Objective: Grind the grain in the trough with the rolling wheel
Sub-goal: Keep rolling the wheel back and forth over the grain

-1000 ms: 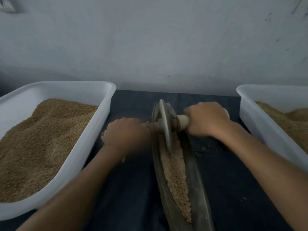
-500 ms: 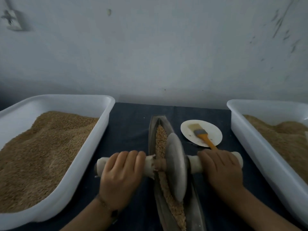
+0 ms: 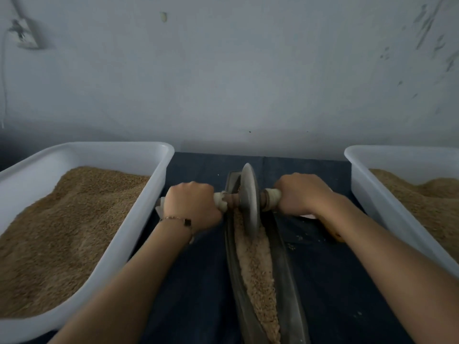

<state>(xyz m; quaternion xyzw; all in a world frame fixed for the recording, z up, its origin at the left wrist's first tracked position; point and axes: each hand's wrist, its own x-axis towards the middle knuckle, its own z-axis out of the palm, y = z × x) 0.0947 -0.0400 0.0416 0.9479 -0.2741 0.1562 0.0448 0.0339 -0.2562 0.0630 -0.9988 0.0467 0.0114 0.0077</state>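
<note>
A long, narrow dark metal trough runs away from me down the middle of the table, with a strip of brown grain along its bottom. The grey rolling wheel stands upright in the trough near its far end. A pale axle handle passes through the wheel. My left hand is closed around the left end of the handle. My right hand is closed around the right end. Both arms are stretched forward.
A big white tub heaped with grain stands on the left and a second white tub with grain on the right. A dark blue cloth covers the table. Behind it stands a grey wall. A plate and an orange brush handle show under my right forearm.
The wheel has rolled from the near middle of the trough to its far end. Both hands have moved forward with it, and my right arm now covers the plate and brush.
</note>
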